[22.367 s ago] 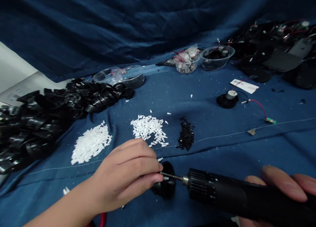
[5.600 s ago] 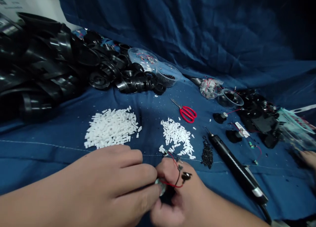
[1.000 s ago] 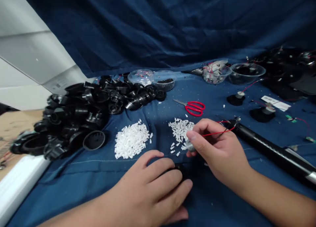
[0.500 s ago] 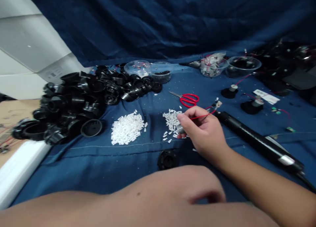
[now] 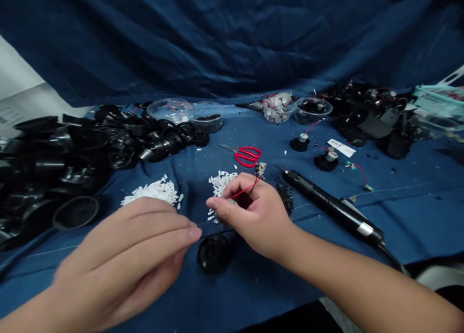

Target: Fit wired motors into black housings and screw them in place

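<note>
My right hand (image 5: 263, 217) is closed around a small grey motor (image 5: 232, 202), mostly hidden by the fingers. Red and dark wires run from it over the hand to a small metal-and-board piece (image 5: 260, 168). At the left, my left hand (image 5: 126, 253) has its fingers pressed together, and whatever may be in the pinch is hidden. A round black plastic part (image 5: 213, 253) lies on the blue cloth between the hands. White plastic pieces (image 5: 221, 180) lie in a pile behind my right hand, and another white pile (image 5: 155, 190) is partly covered by my left hand.
Red-handled scissors (image 5: 248, 156) lie beyond my right hand. A black electric screwdriver (image 5: 333, 202) rests to its right, near small black screws (image 5: 285, 197). Black plastic parts (image 5: 72, 149) are heaped at left. Clear tubs (image 5: 207, 124) stand along the back, and motors on black bases (image 5: 326, 162) at right.
My left hand has come up from the bottom edge to beside the round black part, fingers now visible. The view has turned right; my right hand keeps hold of the motor.
</note>
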{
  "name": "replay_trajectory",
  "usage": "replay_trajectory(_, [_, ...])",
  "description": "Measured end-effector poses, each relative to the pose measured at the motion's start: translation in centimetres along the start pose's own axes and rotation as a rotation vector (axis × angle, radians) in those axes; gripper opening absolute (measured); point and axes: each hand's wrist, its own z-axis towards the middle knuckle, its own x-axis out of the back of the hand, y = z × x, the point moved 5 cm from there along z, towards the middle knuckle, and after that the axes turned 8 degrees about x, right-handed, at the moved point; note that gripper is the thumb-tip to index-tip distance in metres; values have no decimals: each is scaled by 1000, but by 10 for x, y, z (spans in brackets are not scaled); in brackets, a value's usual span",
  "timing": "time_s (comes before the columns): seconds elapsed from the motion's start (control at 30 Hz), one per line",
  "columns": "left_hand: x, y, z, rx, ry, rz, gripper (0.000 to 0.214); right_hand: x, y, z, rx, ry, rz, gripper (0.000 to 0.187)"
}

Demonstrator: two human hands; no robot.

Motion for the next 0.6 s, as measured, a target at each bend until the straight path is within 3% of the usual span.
replay_trajectory(0.07, [-11,-12,4,-7,-45,29,37,-2,-8,-4,126,-27,-124,27])
replay_trajectory(0.17, [-30,-25,-1,122,-136,-4,24,-8,-22,-15,343,-105,-302,29])
replay_trajectory(0.3, [-44,-23,-11,220,-222,-20,59,-16,-33,-29,485,-216,-475,28])
replay_trajectory(0.4, [-50,-21,-18,255,-290,-63,74,-24,-28,-33,474,-328,-573,33])
replay_trajectory(0.6, [-59,-21,-26,250,-368,-106,55,-33,-14,-32,417,-390,-603,40])
